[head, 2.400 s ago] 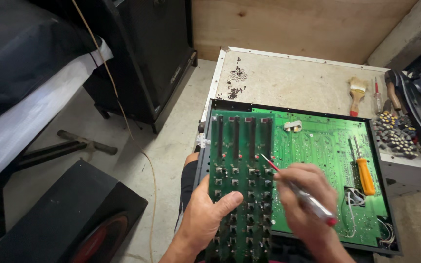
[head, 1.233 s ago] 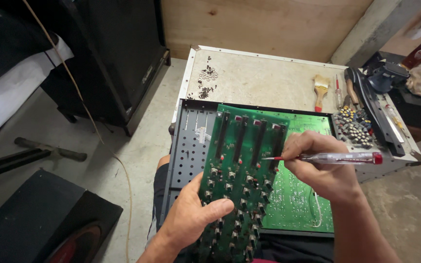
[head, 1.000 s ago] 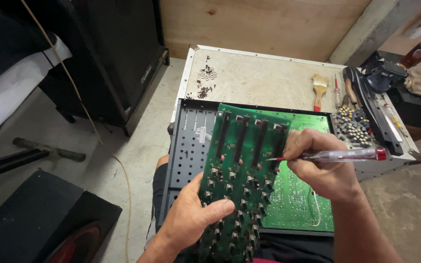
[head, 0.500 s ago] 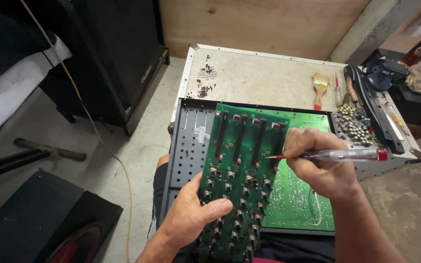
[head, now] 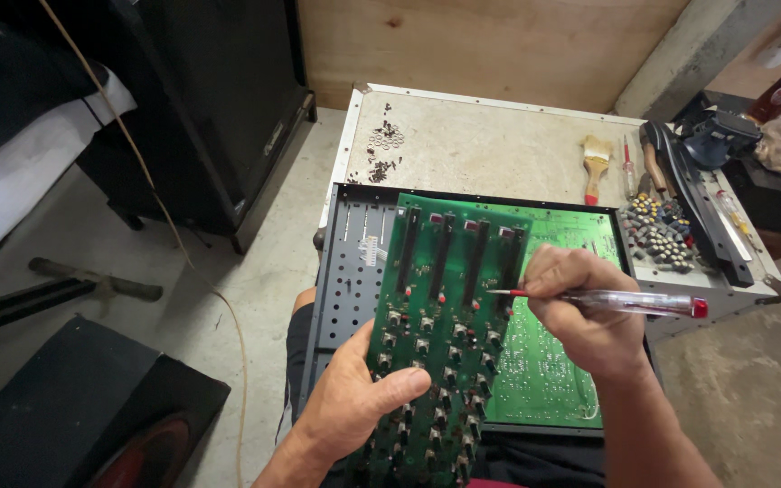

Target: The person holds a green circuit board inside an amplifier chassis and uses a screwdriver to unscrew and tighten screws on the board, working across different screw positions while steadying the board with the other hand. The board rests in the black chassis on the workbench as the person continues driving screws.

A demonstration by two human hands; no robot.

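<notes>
Under the left hand's [head: 354, 411] gripping thumb, the circuit board [head: 440, 334] wants steadying while the right hand [head: 580, 312], pinching the screwdriver [head: 616, 303], probes gently.

Green circuit board [head: 440, 316], clear screwdriver [head: 625, 303] w/ red cap.

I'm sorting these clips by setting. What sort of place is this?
Probably a small electronics repair workshop: the left hand holds a green circuit board, the right hand a clear-handled screwdriver, beside loose knobs and a paintbrush.
</notes>
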